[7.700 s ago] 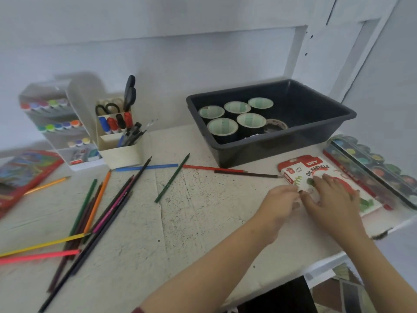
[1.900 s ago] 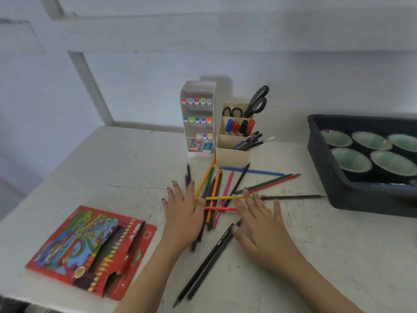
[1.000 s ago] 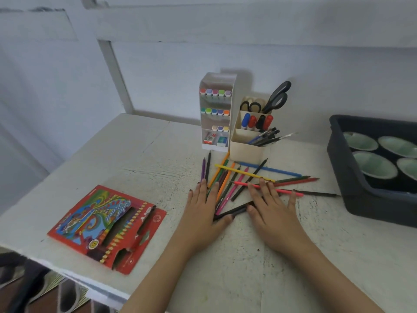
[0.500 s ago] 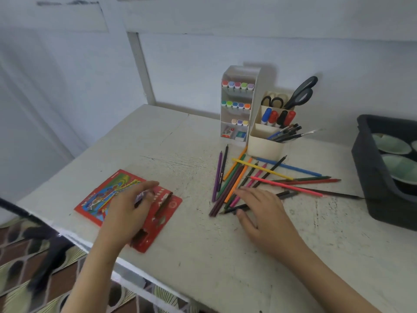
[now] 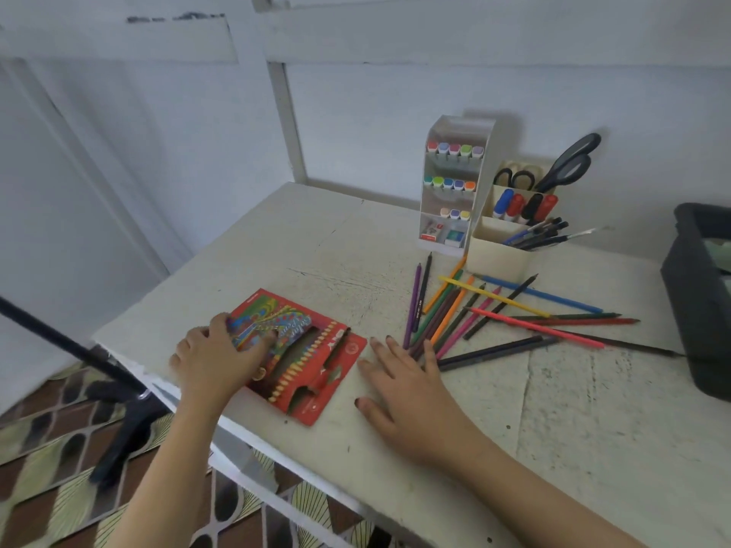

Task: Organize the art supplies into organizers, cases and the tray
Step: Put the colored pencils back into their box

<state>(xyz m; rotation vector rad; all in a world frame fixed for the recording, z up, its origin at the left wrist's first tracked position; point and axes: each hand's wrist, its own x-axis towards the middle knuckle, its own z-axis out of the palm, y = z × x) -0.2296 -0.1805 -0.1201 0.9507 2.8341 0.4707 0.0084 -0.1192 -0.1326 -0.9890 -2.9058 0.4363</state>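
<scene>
left hand (image 5: 215,359) grips the red pencil case (image 5: 304,355) at 9 o'clock; right hand (image 5: 407,385) spread flat on the desk (image 5: 553,409), by the pencils (image 5: 494,314).

The pencil case (image 5: 304,352) lies flat on the surface (image 5: 573,437) near its front left edge, under the left hand's fingers (image 5: 253,342) and just left of the right hand's fingers (image 5: 399,350). The loose pencils (image 5: 474,314) fan out just beyond and to the right of the right fingers, with the two organizers (image 5: 455,187) side by side behind them and the tray (image 5: 696,310) far right
</scene>
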